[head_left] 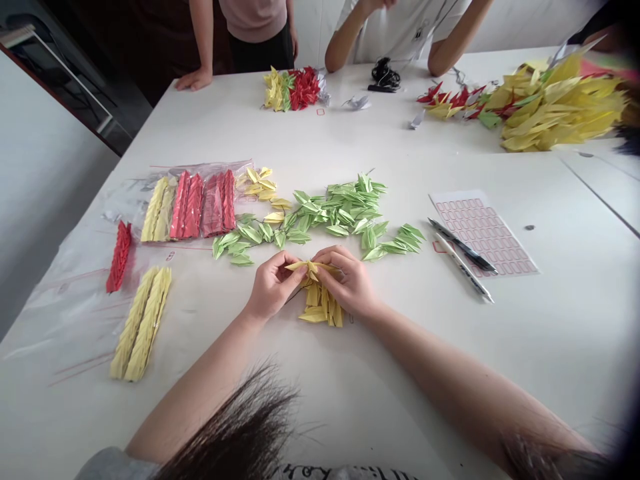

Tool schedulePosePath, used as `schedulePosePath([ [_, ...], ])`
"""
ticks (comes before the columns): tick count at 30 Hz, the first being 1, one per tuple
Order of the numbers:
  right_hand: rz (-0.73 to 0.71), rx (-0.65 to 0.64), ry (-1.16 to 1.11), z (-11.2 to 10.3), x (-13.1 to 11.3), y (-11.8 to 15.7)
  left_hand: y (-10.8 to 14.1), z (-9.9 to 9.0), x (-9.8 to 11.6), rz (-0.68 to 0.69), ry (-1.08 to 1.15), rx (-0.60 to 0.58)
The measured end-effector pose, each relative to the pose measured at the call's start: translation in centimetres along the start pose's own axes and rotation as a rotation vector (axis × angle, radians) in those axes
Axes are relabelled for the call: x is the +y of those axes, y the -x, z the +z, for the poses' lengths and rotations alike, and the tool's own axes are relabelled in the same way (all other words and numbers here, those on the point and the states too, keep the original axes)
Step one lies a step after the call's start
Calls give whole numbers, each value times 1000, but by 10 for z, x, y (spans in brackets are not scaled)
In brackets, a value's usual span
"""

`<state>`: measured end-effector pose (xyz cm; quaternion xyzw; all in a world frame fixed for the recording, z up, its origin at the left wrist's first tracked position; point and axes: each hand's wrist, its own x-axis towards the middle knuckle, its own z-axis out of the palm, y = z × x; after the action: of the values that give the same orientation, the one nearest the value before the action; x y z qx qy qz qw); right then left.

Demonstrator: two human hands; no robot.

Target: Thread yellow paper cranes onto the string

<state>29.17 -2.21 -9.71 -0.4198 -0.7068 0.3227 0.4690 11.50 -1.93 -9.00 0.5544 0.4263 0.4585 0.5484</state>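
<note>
Both hands meet near the middle of the white table. My left hand point(273, 283) pinches the left end of a folded yellow paper piece point(312, 268), while my right hand point(350, 280) pinches its right side. Below the fingers, more yellow folded pieces point(323, 308) hang together in a bunch, and a dark thread shows at their left. Just beyond my hands lies a string of light green folded paper pieces point(340, 208), with a short run of yellow ones point(263, 185) at its left.
Wrapped yellow and red paper strips point(187, 205) lie left, with loose red point(119, 257) and yellow strips point(141, 325) nearer. A sticker sheet point(493, 233) and pens point(463, 247) are right. Across the table are two people, coloured paper clusters point(300, 89), black cord point(385, 75) and a yellow pile point(560, 107).
</note>
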Motion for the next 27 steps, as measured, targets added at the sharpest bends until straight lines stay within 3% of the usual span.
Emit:
schedulePosePath([
  [7,-18,-42,-14,-1,3,-1,3,1,-2,82,-98,3],
  [12,-18,-111,-79,-6,-1,-2,4,2,-3,176,-218,109],
  [15,-12,-109,-82,-6,-4,-2,4,4,-3,235,-251,150],
  [18,1,-70,-42,-4,-6,-1,6,4,-2,283,-217,120],
  [24,5,24,-38,-3,-6,0,6,0,-3,164,35,-6],
  [27,-20,-6,-46,-4,-6,0,5,0,-2,105,-18,-8],
])
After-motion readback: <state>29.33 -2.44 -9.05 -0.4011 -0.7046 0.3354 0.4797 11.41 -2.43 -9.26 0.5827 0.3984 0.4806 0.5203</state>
